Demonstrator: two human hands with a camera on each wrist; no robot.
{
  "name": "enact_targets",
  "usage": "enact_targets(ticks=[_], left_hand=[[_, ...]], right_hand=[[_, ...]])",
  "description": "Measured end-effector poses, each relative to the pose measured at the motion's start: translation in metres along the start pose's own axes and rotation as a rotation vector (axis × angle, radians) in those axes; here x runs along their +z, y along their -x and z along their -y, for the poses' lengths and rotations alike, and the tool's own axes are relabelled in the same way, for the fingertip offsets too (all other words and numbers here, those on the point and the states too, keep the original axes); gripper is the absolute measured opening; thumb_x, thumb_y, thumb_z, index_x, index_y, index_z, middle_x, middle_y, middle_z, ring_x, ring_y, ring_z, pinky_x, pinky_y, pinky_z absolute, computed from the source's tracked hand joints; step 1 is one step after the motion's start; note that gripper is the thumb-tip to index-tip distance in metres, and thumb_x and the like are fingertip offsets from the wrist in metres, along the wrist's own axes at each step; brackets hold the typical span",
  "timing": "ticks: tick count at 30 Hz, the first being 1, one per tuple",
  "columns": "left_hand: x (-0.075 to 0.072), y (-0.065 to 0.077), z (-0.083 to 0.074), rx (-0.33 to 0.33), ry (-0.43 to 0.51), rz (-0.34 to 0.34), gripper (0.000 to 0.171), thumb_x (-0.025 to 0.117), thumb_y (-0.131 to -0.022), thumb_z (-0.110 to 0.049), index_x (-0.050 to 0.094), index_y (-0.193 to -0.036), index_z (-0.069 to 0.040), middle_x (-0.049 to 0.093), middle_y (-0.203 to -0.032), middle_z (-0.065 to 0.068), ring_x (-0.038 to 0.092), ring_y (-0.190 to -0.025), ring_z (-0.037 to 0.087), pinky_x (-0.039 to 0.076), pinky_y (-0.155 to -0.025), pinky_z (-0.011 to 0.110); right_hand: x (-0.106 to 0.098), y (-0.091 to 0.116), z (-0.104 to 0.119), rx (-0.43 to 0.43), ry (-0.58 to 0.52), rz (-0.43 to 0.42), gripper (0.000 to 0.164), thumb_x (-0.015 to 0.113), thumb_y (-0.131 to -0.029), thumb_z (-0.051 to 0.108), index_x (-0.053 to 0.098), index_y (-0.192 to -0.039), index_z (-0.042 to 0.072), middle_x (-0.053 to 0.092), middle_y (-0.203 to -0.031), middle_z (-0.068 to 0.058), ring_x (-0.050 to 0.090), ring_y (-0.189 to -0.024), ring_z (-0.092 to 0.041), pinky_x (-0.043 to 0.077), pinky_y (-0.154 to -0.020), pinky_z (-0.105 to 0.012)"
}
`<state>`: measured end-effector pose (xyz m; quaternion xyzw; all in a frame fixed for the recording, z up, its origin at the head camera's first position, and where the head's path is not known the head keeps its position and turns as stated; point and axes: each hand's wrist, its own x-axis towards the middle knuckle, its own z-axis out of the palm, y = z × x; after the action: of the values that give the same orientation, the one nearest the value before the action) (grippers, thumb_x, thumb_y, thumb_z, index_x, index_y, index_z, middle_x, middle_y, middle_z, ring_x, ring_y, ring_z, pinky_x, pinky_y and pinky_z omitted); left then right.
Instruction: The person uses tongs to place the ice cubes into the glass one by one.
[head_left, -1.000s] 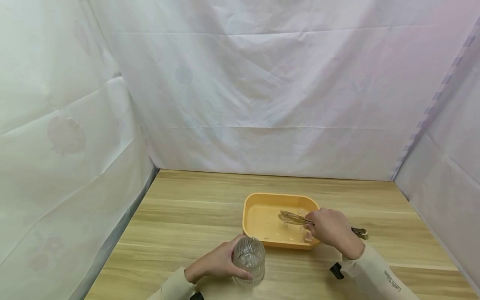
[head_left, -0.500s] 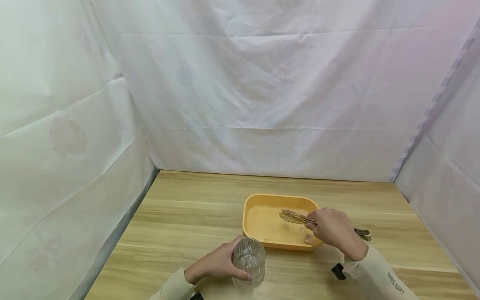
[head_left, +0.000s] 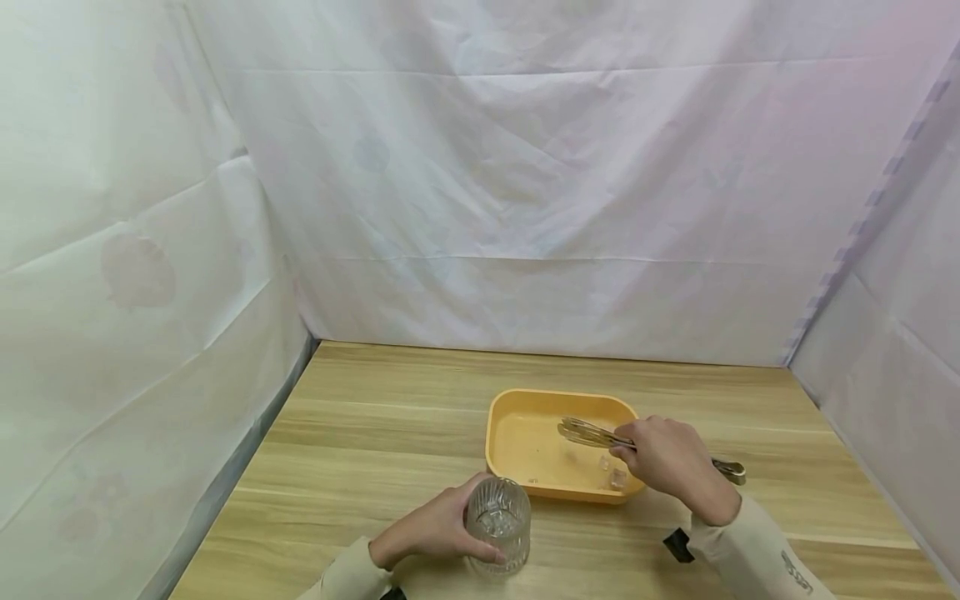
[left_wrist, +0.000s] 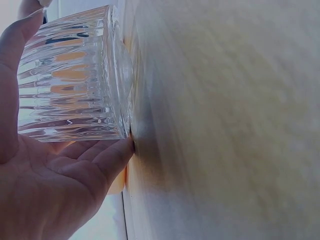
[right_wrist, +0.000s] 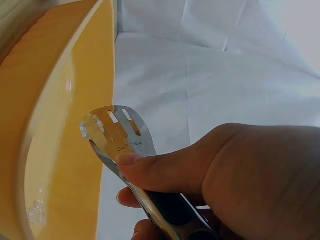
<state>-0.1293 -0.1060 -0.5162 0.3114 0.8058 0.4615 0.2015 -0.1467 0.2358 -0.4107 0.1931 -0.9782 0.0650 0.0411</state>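
Note:
My left hand is around a clear ribbed glass, which stands upright on the table with clear pieces inside. In the left wrist view, the thumb and fingers lie along both sides of the glass. My right hand grips slotted metal tongs, their heads over a yellow tray. Seen from the right wrist, the thumb presses on the tongs, and a clear cube shows at the edge of their head. Clear cubes lie in the tray's near right corner.
The wooden table carries the glass and the tray close together. White cloth hangs behind it, with more on the left and right sides.
The right hand has shifted slightly right with the tongs, uncovering more of the cubes in the tray's near right corner. The left hand and glass have stayed put.

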Motion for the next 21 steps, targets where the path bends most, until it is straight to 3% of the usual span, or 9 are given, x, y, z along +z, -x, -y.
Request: enact_targets(ticks=[15, 21], left_hand=[[0.0, 0.001, 0.0, -0.021, 0.011, -0.001, 0.086, 0.088, -0.072, -0.041, 0.038, -0.142, -0.034, 0.063, -0.125, -0.008, 0.059, -0.113, 0.008, 0.046, -0.096, 0.03], [0.0, 0.001, -0.001, -0.027, 0.023, 0.001, 0.086, 0.088, -0.072, -0.04, 0.039, -0.142, -0.033, 0.063, -0.124, -0.007, 0.059, -0.112, 0.009, 0.046, -0.095, 0.029]], right_hand=[[-0.006, 0.003, 0.004, -0.037, -0.003, -0.038, 0.034, 0.073, -0.089, 0.031, 0.048, -0.066, 0.029, 0.031, -0.051, 0.012, 0.03, -0.044, -0.003, 0.025, -0.044, -0.022], [-0.011, 0.004, 0.009, -0.06, -0.016, -0.063, 0.042, 0.074, -0.088, 0.032, 0.04, -0.063, 0.029, 0.025, -0.052, 0.013, 0.024, -0.044, -0.001, 0.021, -0.044, -0.021]])
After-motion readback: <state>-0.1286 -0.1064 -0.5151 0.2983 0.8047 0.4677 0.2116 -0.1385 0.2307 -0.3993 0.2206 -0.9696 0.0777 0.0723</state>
